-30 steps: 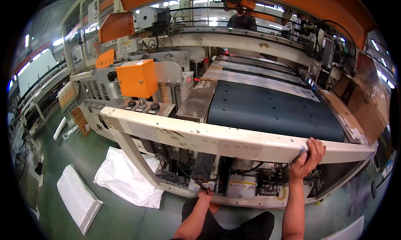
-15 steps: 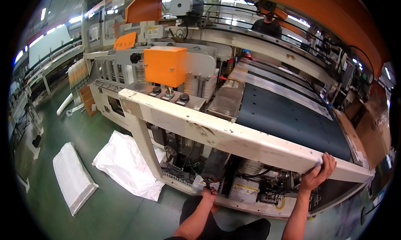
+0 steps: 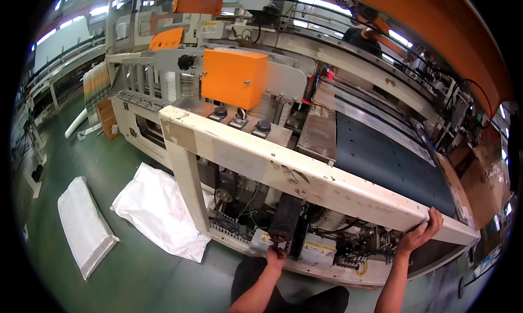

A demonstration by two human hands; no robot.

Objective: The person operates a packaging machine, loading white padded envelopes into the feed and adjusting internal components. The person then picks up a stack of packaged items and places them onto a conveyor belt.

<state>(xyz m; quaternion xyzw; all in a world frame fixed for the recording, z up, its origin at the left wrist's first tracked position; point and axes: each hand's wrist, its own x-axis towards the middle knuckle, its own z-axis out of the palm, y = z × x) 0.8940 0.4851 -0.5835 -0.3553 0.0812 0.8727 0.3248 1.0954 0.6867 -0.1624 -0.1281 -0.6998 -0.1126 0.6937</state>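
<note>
A cream machine frame stands before me, its long top beam (image 3: 272, 160) slanting down toward the right. My right hand (image 3: 419, 238) is closed over the edge of this beam near its right end. Low down, at the end of a dark roller (image 3: 285, 219), my left hand (image 3: 276, 257) is closed, with the fingers bent round a small dark part. What that part is, I cannot make out. White boxes with warning labels (image 3: 317, 251) sit beside the roller, and cables and black fittings (image 3: 376, 253) fill the opening below the beam.
Behind the beam lies a dark perforated conveyor belt (image 3: 392, 157). An orange box (image 3: 234, 78) rises above black knobs (image 3: 263, 126). Two white packages, one flat (image 3: 84, 226) and one crumpled (image 3: 158, 209), lie on the green floor at left. Another person (image 3: 362, 39) stands beyond the machine.
My viewpoint has tilted and shifted a little, so the machine sits differently in the picture. Both hands keep their places, the left wrist turned slightly.
</note>
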